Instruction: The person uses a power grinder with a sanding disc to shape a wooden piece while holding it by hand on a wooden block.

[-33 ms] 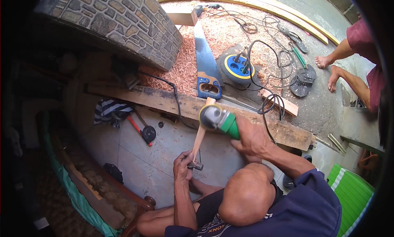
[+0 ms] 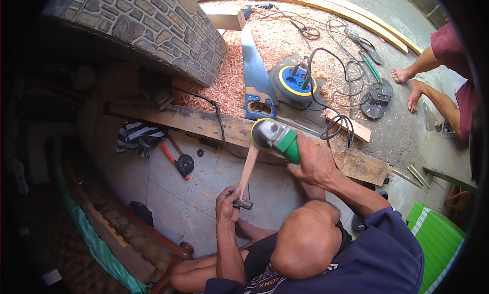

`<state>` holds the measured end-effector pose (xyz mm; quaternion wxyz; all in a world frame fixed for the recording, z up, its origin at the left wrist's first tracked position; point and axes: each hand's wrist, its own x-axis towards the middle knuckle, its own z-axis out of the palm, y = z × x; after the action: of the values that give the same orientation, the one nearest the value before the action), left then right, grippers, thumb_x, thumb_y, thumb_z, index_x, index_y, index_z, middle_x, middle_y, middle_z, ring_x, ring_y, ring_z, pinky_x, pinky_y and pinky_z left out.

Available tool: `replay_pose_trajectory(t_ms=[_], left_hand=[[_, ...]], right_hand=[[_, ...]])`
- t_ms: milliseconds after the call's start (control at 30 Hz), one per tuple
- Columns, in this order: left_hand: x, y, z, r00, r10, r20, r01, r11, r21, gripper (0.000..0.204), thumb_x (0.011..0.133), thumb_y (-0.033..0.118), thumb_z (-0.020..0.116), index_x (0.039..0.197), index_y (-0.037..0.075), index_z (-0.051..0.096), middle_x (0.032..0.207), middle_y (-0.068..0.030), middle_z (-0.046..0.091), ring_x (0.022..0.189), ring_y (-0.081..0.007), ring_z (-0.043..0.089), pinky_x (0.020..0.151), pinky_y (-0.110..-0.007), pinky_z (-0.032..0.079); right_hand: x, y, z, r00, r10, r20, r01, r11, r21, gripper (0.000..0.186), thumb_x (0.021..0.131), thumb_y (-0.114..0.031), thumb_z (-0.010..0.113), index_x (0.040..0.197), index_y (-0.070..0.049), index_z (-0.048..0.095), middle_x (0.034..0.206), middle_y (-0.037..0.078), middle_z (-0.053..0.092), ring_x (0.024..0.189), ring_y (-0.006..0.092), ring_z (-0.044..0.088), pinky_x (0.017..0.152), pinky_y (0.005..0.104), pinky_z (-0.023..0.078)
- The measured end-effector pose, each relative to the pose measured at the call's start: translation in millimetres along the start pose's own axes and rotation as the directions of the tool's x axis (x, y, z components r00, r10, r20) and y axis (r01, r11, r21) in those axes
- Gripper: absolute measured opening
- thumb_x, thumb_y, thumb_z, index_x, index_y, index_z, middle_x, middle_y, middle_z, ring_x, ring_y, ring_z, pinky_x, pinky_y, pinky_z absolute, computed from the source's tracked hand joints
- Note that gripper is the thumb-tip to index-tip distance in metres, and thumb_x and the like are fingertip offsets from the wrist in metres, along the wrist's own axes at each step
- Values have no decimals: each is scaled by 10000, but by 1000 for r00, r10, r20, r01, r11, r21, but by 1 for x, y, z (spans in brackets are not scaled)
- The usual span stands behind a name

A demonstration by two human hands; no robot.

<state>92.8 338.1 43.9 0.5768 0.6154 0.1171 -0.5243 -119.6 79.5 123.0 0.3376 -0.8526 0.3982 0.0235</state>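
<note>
Floor (image 2: 178,212): bears the timber beam (image 2: 188,122). Green angle grinder (image 2: 287,143): at the beam, right hand's (image 2: 317,164) fingers wrapped round its body. Hammer (image 2: 246,176): slants from the left hand (image 2: 226,205) towards the beam, far end of its wooden handle (image 2: 249,164) at the yellow-rimmed disc (image 2: 260,133); contact unconfirmed. Left fingers: closed round the handle beside the metal head (image 2: 245,205). Assessment: head appears fitted; handle smoothing seems part-done; remainder cannot be determined.
</note>
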Motion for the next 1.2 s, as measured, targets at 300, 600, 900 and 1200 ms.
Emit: replay_pose_trajectory(t_ms=[300,600,900,1200], left_hand=[[1,4,-24,974,-135,183,185,937,-296,229,984,121,677,1170,-3,631,895,-107,634,717,-208,627,611,-344,499],[2,10,-15,966,-167,197,243,848,-471,212,1056,160,589,1158,-22,549,929,-167,598,689,-190,598,503,-256,414],[2,11,-13,942,-198,270,325,735,-595,347,1076,170,552,1275,-114,528,927,-180,602,685,-177,590,414,-217,419],[8,-3,-11,892,-246,380,453,490,-745,281,1090,168,500,1232,-74,492,956,-197,537,687,-184,594,383,-199,466]], right_hand=[[-14,-8,4,987,-109,118,107,994,29,925,806,-328,803,1494,56,317,1140,300,638,940,491,684,789,578,546],[-17,-25,-1,979,-146,139,138,989,61,873,799,-331,803,1456,36,359,1097,281,649,899,470,694,754,547,561],[-11,-29,2,966,-177,191,172,984,39,929,787,-352,810,1494,23,337,1088,266,657,932,460,698,783,554,556],[13,-21,-1,989,-148,21,148,989,-13,929,788,-350,806,1492,35,338,1101,272,660,924,473,692,753,559,550]])
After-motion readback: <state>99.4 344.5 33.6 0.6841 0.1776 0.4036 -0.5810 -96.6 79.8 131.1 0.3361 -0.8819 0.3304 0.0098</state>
